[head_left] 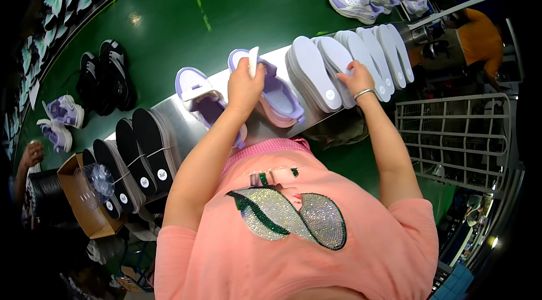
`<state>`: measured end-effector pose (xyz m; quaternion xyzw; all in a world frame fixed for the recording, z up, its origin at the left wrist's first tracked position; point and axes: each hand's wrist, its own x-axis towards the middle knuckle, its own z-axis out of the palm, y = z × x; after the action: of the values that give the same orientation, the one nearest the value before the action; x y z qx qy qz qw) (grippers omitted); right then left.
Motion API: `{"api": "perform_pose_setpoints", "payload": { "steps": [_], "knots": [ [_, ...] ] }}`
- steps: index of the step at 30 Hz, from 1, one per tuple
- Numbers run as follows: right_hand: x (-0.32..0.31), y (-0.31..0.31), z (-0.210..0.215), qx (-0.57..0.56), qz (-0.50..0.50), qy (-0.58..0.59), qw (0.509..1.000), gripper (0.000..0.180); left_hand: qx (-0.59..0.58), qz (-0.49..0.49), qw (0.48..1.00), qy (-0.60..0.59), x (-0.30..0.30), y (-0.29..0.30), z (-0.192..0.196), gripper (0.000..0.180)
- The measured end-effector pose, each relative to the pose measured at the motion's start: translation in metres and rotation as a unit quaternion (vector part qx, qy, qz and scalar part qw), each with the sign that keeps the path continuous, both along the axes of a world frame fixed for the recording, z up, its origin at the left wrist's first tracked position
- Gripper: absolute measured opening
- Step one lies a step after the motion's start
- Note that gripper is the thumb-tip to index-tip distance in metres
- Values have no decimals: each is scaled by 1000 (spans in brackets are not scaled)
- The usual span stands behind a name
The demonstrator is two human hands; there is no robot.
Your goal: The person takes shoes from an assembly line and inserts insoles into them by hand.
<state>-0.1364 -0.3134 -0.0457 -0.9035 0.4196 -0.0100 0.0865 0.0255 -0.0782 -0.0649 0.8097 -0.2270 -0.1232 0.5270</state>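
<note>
My left hand (244, 86) grips a lilac sneaker (278, 94) by its collar and white tongue, on the steel shelf (169, 111) in front of me. A second lilac sneaker (199, 95) stands just left of it. My right hand (355, 79), with a bracelet on the wrist, rests its fingers on a row of several white insoles (350, 63) that lean on edge along the shelf's right part.
Dark insoles (141, 150) lean at the shelf's left end above a cardboard box (84, 201). Beyond lies a green conveyor belt (214, 12) carrying black shoes (107, 77) and lilac sneakers (372, 2). A wire rack (457, 133) stands right. Another person's hand (31, 154) shows far left.
</note>
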Motion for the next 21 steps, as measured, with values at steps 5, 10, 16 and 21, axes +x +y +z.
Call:
{"api": "perform_pose_setpoints", "payload": {
  "steps": [5,10,16,21],
  "knots": [
    [-2,-5,-5,-10,7,33,999,39,31,2,999,12,-1,-4,2,28],
    [0,4,27,50,16,-92,994,31,-7,-5,999,49,2,0,-1,27],
    [19,86,99,571,216,12,792,22,-1,-6,999,46,-10,-3,5,25],
    [54,132,24,203,302,155,918,24,11,-12,1000,7,-20,-1,5,22]
  ]
}}
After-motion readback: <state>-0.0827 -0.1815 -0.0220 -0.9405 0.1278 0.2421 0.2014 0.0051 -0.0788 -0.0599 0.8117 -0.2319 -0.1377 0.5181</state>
